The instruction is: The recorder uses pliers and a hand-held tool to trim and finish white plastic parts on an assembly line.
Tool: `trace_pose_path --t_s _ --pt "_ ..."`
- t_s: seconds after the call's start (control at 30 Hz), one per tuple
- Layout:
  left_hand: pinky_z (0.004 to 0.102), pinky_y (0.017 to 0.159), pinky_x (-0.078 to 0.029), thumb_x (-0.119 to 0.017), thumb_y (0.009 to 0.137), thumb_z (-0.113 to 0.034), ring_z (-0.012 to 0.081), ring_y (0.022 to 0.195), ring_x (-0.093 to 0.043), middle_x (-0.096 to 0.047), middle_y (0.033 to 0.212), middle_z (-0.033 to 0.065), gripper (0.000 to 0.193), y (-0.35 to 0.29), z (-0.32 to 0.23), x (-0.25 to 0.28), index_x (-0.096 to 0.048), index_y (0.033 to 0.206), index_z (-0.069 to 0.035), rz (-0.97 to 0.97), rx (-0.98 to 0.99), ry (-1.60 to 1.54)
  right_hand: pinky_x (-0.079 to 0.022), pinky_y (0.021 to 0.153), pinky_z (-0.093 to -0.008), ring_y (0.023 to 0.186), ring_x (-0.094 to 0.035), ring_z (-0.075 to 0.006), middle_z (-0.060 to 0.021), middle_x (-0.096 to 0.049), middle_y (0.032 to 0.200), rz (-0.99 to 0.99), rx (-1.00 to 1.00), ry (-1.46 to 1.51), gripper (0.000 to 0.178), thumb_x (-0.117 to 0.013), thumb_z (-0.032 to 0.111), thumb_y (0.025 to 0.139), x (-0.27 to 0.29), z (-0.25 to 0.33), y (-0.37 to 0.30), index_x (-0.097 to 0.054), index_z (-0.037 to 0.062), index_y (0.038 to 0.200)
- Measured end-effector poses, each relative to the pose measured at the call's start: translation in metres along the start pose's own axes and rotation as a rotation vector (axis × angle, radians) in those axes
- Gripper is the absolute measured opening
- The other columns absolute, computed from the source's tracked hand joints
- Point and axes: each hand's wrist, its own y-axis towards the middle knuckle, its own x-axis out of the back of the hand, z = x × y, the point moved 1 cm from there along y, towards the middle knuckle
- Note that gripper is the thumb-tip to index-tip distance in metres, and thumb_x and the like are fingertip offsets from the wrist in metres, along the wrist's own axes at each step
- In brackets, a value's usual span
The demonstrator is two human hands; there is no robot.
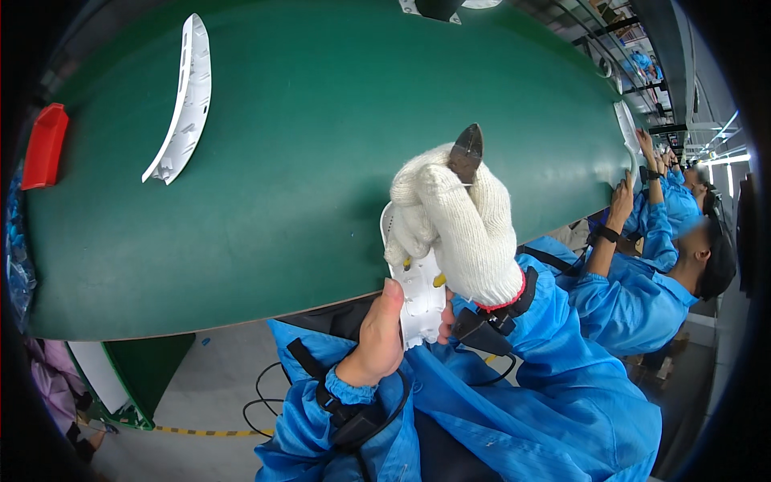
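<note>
My bare left hand (pixel 379 337) grips a curved white plastic part (pixel 422 301) near the table's front edge, thumb on its near side and fingertips showing at the other. My right hand (pixel 470 229), in a white knit glove, is closed around a pair of pliers (pixel 466 154). The dark, pointed jaws stick out above the glove, and bits of yellow handle show below it. The gloved fist lies over the upper end of the white part and hides much of it. Whether the pliers touch the part cannot be seen.
On the green table (pixel 273 225) lies another long curved white part (pixel 189 108) at the left. A red tray (pixel 45 147) sits at the far left edge, beside blue plastic wrapping (pixel 19 249). Co-workers in blue (pixel 634 289) work along the right. A dark object (pixel 438 8) stands at the back.
</note>
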Motion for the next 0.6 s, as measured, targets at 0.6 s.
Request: trace_pose_path --t_s 0.6 --pt "0.0375 0.092 -0.053 -0.027 0.109 -0.048 0.0227 0.111 -0.063 -0.058 0.132 0.0108 0.06 -0.007 0.019 0.002 -0.038 0.148 -0.004 -0.233 -0.028 -0.167 -0.056 0.072 -0.0323 0.077 -0.07 -0.0179 -0.011 -0.072 0.086 0.26 0.468 -0.524 0.014 -0.065 0.009 0.092 0.008 -0.004 -0.026 -0.065 0.0015 0.103"
